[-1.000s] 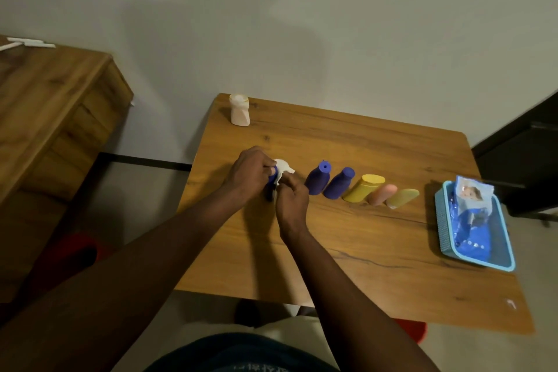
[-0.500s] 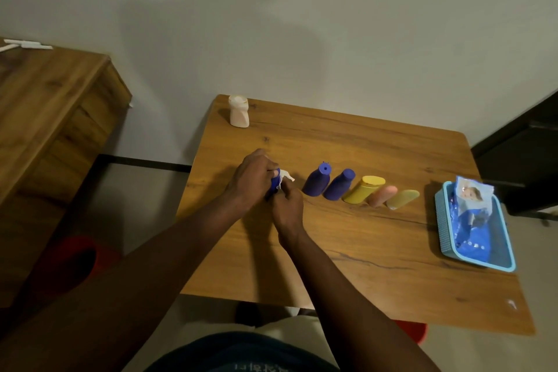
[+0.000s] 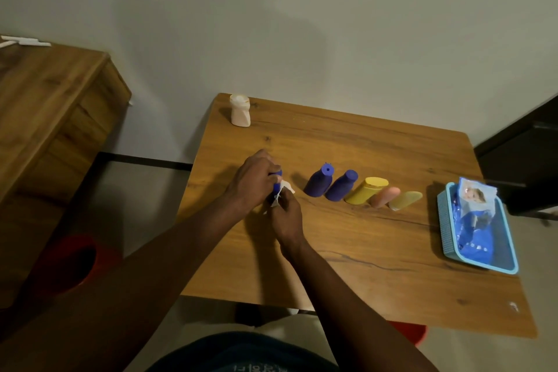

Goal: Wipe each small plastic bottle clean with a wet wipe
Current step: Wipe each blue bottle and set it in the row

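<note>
- Grips small blue bottle (image 3: 277, 181) in L hand (image 3: 253, 181), cap up-right, over table's (image 3: 362, 251) left part.
- Pinches wet wipe (image 3: 283, 192) in R hand (image 3: 287, 214) against bottle's near side.
- Leaves purple bottle (image 3: 319, 181) just right, nearer R hand.

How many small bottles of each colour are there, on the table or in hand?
Blue bottles: 3, one in the left hand
Yellow bottle: 1
Pink bottle: 1
Olive bottle: 1
White bottle: 1
Total: 7

No legible text, seemingly.
</note>
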Action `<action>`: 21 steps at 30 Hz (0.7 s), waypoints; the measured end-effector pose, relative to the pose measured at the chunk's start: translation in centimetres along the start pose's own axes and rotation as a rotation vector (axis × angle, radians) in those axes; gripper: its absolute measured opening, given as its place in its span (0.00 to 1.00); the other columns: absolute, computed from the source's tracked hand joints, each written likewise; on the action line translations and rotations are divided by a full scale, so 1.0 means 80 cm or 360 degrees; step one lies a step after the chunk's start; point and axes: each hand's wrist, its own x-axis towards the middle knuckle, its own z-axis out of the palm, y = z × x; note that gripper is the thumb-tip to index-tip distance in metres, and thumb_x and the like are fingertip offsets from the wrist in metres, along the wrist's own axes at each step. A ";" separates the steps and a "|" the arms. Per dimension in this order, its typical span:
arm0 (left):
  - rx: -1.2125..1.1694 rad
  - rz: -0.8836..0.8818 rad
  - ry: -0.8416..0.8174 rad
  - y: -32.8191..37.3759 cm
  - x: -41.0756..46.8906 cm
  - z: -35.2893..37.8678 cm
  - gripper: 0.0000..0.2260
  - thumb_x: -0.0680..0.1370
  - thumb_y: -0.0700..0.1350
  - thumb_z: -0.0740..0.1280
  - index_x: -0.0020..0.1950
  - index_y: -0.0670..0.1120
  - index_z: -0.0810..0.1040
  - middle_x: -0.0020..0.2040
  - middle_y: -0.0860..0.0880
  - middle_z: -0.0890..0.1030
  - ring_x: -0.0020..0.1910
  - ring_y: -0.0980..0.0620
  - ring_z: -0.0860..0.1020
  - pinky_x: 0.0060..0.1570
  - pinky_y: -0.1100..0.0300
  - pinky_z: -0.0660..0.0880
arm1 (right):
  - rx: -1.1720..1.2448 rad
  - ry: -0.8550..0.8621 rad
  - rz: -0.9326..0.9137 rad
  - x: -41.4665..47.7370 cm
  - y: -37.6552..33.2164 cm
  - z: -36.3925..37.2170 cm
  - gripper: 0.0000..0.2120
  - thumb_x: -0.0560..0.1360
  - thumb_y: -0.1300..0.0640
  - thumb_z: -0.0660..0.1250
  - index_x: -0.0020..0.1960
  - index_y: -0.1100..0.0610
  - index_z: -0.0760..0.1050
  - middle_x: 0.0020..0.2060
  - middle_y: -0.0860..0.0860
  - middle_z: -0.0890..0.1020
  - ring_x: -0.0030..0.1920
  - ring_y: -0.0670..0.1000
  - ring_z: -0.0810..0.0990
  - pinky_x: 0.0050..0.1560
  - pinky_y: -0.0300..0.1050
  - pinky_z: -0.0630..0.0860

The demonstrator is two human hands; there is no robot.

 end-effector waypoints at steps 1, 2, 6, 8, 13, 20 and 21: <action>-0.0002 -0.0005 0.0006 0.000 0.001 0.001 0.13 0.80 0.39 0.69 0.64 0.42 0.81 0.64 0.47 0.78 0.61 0.52 0.77 0.58 0.65 0.70 | 0.0036 0.0012 -0.0017 0.001 -0.004 0.000 0.20 0.74 0.60 0.57 0.63 0.51 0.78 0.55 0.51 0.84 0.56 0.54 0.82 0.59 0.56 0.78; -0.0005 -0.0009 0.0009 0.000 0.001 0.001 0.13 0.79 0.39 0.70 0.64 0.42 0.81 0.63 0.47 0.78 0.61 0.52 0.77 0.58 0.65 0.70 | 0.0079 0.0010 -0.0039 0.003 -0.009 -0.002 0.21 0.73 0.60 0.57 0.63 0.53 0.77 0.55 0.53 0.84 0.54 0.52 0.81 0.57 0.54 0.78; -0.0042 -0.0013 0.0011 -0.001 0.003 0.000 0.13 0.79 0.39 0.70 0.63 0.42 0.81 0.62 0.48 0.78 0.59 0.54 0.77 0.57 0.66 0.70 | 0.0073 -0.0048 0.0004 0.018 -0.030 -0.003 0.17 0.71 0.61 0.59 0.58 0.54 0.78 0.48 0.53 0.84 0.46 0.48 0.79 0.48 0.50 0.76; -0.0076 -0.0016 0.0022 -0.002 0.002 0.000 0.13 0.78 0.39 0.71 0.62 0.42 0.82 0.61 0.48 0.79 0.58 0.54 0.78 0.57 0.65 0.72 | 0.0002 -0.0088 0.0066 0.026 -0.030 -0.002 0.15 0.70 0.59 0.60 0.55 0.54 0.78 0.47 0.55 0.84 0.45 0.51 0.80 0.47 0.53 0.76; -0.0129 -0.0023 0.0026 -0.004 0.005 -0.001 0.13 0.76 0.38 0.73 0.61 0.42 0.83 0.60 0.48 0.82 0.57 0.54 0.79 0.58 0.65 0.73 | -0.0098 -0.0090 0.0192 0.030 -0.015 -0.005 0.13 0.68 0.61 0.62 0.51 0.56 0.78 0.46 0.57 0.84 0.45 0.58 0.81 0.45 0.58 0.78; -0.0173 0.0048 -0.0181 -0.015 0.016 -0.018 0.14 0.74 0.34 0.74 0.59 0.41 0.84 0.59 0.48 0.83 0.57 0.54 0.79 0.57 0.67 0.73 | 0.0058 0.0248 0.0066 0.013 -0.014 0.003 0.19 0.66 0.62 0.62 0.54 0.54 0.81 0.47 0.50 0.86 0.49 0.54 0.84 0.51 0.57 0.82; -0.0176 0.0057 -0.0191 -0.015 0.015 -0.019 0.14 0.74 0.33 0.73 0.59 0.41 0.84 0.59 0.47 0.83 0.56 0.56 0.79 0.55 0.71 0.71 | 0.0091 0.0260 0.0044 0.012 -0.017 0.005 0.20 0.67 0.62 0.62 0.56 0.54 0.81 0.48 0.49 0.86 0.50 0.53 0.84 0.52 0.55 0.81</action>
